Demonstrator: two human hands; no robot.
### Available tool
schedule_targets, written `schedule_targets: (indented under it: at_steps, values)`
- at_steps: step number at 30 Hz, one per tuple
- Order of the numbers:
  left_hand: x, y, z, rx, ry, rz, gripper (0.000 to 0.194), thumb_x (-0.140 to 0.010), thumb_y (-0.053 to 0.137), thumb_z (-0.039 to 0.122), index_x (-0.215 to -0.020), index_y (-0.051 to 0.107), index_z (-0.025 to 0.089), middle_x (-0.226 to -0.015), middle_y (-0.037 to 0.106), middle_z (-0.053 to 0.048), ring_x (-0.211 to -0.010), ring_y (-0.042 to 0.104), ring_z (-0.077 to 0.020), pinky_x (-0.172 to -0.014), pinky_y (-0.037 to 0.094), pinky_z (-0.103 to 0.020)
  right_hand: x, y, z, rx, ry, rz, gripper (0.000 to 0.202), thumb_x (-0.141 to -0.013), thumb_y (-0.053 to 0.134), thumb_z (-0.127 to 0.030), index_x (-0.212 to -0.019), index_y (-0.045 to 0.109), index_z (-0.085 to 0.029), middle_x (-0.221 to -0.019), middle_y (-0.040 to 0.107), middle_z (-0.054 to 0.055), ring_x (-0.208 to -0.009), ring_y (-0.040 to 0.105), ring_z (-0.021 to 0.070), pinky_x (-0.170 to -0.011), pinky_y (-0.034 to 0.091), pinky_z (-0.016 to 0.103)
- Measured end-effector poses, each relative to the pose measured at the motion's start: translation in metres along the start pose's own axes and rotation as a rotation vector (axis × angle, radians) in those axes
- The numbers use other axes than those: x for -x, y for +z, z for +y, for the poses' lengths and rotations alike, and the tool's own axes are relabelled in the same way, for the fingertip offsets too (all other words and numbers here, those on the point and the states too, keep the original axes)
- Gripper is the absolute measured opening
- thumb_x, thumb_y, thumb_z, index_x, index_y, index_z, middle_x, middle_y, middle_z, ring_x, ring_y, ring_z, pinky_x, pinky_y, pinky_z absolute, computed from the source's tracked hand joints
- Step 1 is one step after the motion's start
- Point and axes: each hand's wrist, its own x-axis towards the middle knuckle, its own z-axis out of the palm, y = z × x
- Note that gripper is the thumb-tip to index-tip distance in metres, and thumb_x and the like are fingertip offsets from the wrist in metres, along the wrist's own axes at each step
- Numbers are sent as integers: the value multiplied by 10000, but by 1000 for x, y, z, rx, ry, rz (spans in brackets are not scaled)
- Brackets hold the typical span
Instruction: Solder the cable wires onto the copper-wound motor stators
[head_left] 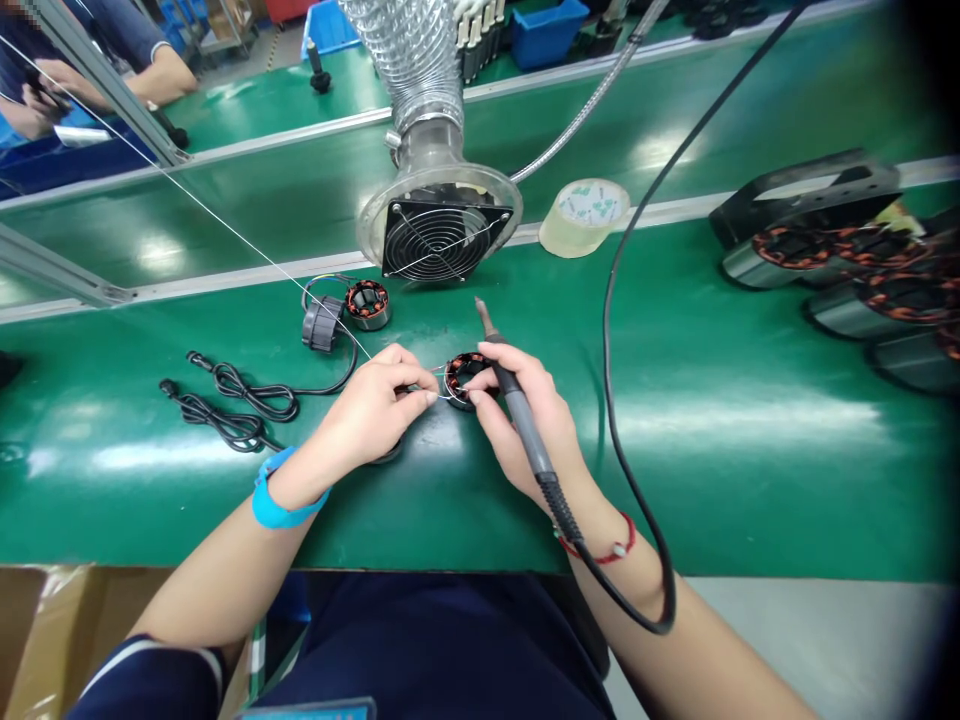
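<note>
Nearest the camera is the person's dark blue shirt (pixel 450 650), with the top of a badge (pixel 311 711) at its lower edge. Beyond it, both bare hands meet over a green table (pixel 712 480) at a small ring wound with copper wire, the coil ring (pixel 459 372). It sits between the fingertips, partly hidden by the right hand. The left hand (pixel 379 405), above a blue wristband (pixel 281 505), has its thumb and forefinger pinched together on thin wires (pixel 441 370) at the ring's side. The right hand (pixel 536 415) holds a soldering iron (pixel 529 425), its tip pointing away from the person, while the thumb and a finger close in at the ring; whether they grip a wire too is hard to tell. Beyond the left hand are a second coil ring (pixel 368 306), a grey motor cap (pixel 323 324) and coiled black cables (pixel 251 395). A round fan (pixel 439 238) hangs past the ring, with a tape roll (pixel 583 218) beside it. More coil rings (pixel 870 300) stand at the right. A co-worker's arm (pixel 161 80) shows at upper left.
</note>
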Motion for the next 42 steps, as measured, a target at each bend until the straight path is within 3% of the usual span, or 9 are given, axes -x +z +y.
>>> schedule_targets:
  at_steps: [8, 12, 16, 21, 42]
  values:
    - [1, 4, 3, -17, 14, 15, 150, -832, 582, 96, -778, 699, 174, -862, 575, -21, -833, 573, -147, -760, 469, -296, 17, -13, -13, -39, 85, 98, 335, -934, 549, -222, -1263, 560, -287, -907, 737, 12, -938, 698, 214, -903, 537, 428]
    - [2, 6, 4, -63, 37, 29, 153, -830, 573, 81, -774, 685, 169, -862, 573, -22, -813, 564, -142, -741, 468, -284, 45, -18, -17, -110, 90, 262, 318, -891, 629, -194, -1198, 629, -280, -937, 718, 22, -726, 706, 174, -698, 598, 350]
    - [3, 7, 5, -92, 57, 37, 163, -838, 562, 76, -762, 674, 167, -859, 571, -22, -818, 566, -139, -754, 471, -279, 70, -17, -11, -161, 62, 391, 299, -834, 695, -177, -1125, 663, -238, -820, 703, -2, -540, 663, 134, -517, 572, 281]
    - [3, 8, 4, -108, 70, 48, 152, -839, 568, 79, -782, 681, 163, -868, 574, -22, -814, 571, -137, -739, 470, -275, 80, -17, -6, -122, 39, 369, 248, -805, 738, -221, -1049, 693, -210, -842, 724, 30, -580, 699, 168, -479, 574, 283]
    - [2, 9, 4, -102, 57, 48, 133, -856, 579, 102, -805, 692, 150, -882, 588, -27, -839, 582, -146, -754, 466, -285, 76, -14, -12, -167, 36, 321, 250, -848, 695, -195, -1096, 662, -205, -761, 732, 5, -532, 693, 139, -495, 592, 256]
